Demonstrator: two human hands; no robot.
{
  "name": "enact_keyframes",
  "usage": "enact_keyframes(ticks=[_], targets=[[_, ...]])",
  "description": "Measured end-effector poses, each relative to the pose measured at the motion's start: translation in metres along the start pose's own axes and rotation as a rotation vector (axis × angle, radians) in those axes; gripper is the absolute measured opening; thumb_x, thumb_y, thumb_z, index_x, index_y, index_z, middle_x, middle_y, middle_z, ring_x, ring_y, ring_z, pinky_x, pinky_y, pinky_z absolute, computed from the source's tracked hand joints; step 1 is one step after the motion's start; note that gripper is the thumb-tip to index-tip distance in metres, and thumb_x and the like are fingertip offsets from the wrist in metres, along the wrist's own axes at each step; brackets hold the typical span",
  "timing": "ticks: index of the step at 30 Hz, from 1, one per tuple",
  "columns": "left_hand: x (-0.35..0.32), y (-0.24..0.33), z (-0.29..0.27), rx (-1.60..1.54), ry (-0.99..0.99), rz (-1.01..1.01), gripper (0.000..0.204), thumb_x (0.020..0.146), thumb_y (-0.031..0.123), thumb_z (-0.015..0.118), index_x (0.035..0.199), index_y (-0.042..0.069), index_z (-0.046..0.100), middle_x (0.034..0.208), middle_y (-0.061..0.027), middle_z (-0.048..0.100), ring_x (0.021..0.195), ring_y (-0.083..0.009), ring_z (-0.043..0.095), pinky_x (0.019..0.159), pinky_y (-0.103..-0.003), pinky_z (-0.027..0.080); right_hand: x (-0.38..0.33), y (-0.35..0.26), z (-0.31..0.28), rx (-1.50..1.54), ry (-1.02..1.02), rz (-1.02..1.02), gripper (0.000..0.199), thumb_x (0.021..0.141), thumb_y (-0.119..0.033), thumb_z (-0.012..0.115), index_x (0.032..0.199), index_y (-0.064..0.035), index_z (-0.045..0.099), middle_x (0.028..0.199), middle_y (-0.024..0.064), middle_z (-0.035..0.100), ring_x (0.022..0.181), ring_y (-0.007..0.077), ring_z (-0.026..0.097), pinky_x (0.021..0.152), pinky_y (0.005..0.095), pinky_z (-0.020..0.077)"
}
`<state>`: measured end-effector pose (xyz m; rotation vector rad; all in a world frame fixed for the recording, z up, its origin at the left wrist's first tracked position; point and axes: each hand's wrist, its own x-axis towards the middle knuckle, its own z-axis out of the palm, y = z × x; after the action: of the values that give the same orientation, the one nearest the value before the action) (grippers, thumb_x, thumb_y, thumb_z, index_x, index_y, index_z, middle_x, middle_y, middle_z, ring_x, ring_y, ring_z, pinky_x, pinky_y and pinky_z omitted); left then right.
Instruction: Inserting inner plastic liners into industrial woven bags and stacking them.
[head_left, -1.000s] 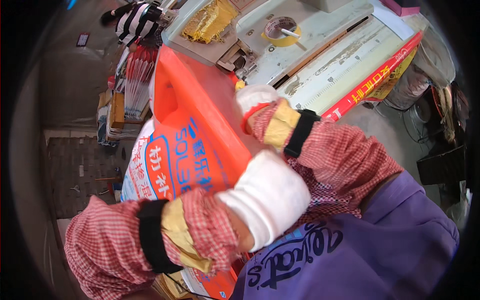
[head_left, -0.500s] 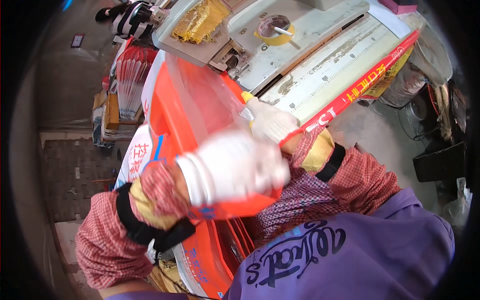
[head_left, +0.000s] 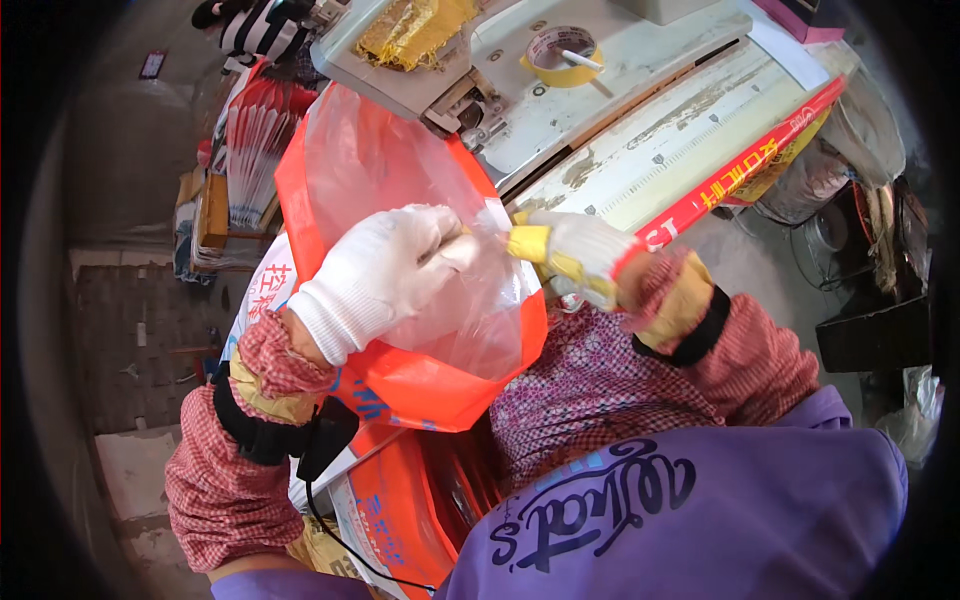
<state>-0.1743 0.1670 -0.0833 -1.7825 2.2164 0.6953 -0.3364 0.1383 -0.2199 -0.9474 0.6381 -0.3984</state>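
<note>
The orange plastic bag [head_left: 400,380] now hangs open before me, lifted off the stack at 7 o'clock. My left hand [head_left: 375,275] pinches its clear film; my right hand [head_left: 575,255], at 3 o'clock, pinches the opposite edge. Tape roll [head_left: 562,55] on the tabletop [head_left: 640,140] at 12.

Left hand [head_left: 375,270]: white knit glove. Right hand [head_left: 580,255]: white glove, yellow fingertips, red cuff trim. Behind each grip: red checked sleeves, yellow cuffs, black wrist bands. Purple top, dark lettering.

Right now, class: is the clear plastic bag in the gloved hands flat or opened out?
Opened out: the clear plastic bag billows over the orange bag, pinched between left hand and right hand.
</note>
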Motion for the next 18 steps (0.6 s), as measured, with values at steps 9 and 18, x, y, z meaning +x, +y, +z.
enact_keyframes(ticks=[9, 18], targets=[[-0.016, 0.008, 0.022, -0.192, -0.583, 0.167, 0.062, 0.090, 0.055, 0.030, 0.082, 0.000, 0.058, 0.074, -0.0235, 0.055, 0.072, -0.0349, 0.054, 0.072, -0.039, 0.043, 0.037, -0.012, 0.006, -1.003, 0.125, -0.048, 0.031, 0.076, -0.022, 0.055, 0.094, 0.0030, 0.058, 0.078, 0.0220, 0.061, 0.071, 0.0333, 0.061, 0.063, 0.0395, 0.0479], [0.050, 0.015, 0.019, 0.601, -0.459, 0.188, 0.031, 0.073, 0.033, 0.056, 0.079, 0.005, 0.067, 0.074, -0.0154, 0.063, 0.074, -0.0326, 0.061, 0.065, -0.041, 0.049, 0.095, -0.004, -0.009, -1.695, 0.012, -0.279, 0.023, 0.063, -0.021, 0.068, 0.079, -0.0050, 0.066, 0.079, 0.0138, 0.064, 0.075, 0.0335, 0.062, 0.064, 0.0361, 0.0505]])
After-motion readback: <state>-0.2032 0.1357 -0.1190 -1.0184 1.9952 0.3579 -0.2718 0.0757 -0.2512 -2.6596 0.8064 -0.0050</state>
